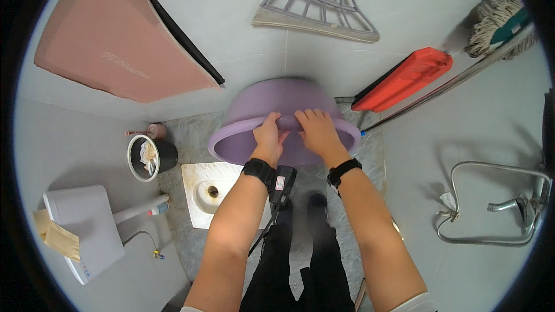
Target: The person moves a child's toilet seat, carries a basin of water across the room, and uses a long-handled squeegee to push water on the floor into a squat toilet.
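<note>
A large purple plastic basin [282, 95] is tilted on its side near the wall, its opening turned towards me. My left hand [269, 136] grips the upper rim just left of its middle, with the thumb inside the basin. Close beside it, my right hand [318, 132] has its fingers over the same rim and its thumb below. Both wrists wear black bands, and a black device [282, 186] with a cable hangs by the left one. Part of the basin's inside is hidden behind my hands.
A squat toilet [197, 216] is set in the tiled floor, front left. Left stand a black waste bin [167, 156] and a cistern [86, 221]. A red dustpan [407, 80] and a mop [494, 26] lean right; a wall tap [520, 210] juts out. A pink cover [121, 39] hangs upper left.
</note>
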Action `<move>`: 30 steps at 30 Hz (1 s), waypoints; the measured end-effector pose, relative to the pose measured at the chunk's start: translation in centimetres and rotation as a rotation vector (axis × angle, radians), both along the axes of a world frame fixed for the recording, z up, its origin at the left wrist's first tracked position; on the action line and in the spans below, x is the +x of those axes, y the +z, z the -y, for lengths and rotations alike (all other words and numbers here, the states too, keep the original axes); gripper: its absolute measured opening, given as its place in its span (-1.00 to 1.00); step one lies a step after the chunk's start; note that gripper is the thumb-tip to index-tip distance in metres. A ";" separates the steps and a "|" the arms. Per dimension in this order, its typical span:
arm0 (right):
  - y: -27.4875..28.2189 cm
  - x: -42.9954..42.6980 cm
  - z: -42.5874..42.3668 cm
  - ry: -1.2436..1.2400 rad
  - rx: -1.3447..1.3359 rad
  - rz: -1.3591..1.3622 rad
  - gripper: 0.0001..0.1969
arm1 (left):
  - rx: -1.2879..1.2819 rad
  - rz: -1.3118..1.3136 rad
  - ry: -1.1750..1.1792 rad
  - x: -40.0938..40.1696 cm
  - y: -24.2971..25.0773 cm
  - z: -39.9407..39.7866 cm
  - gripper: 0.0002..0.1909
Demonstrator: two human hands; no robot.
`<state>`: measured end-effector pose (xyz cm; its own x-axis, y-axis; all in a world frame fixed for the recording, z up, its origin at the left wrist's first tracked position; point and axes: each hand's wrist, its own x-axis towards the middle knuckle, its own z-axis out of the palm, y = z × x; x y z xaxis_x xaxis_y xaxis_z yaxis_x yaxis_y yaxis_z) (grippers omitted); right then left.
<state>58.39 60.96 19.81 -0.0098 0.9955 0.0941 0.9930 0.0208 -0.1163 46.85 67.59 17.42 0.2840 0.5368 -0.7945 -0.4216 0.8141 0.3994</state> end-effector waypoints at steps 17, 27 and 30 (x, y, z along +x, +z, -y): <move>-1.0 4.8 -3.5 0.168 0.033 -0.184 -0.42 | -0.062 -0.260 0.172 4.4 -2.6 -2.4 -0.38; 20.8 3.3 -7.0 0.031 0.786 -0.385 -0.68 | -0.100 -0.294 -0.111 2.8 5.0 -4.2 -0.25; 28.4 3.0 -11.2 -0.245 0.901 -0.584 -0.60 | 0.243 -0.512 0.070 3.3 14.0 -4.0 -0.36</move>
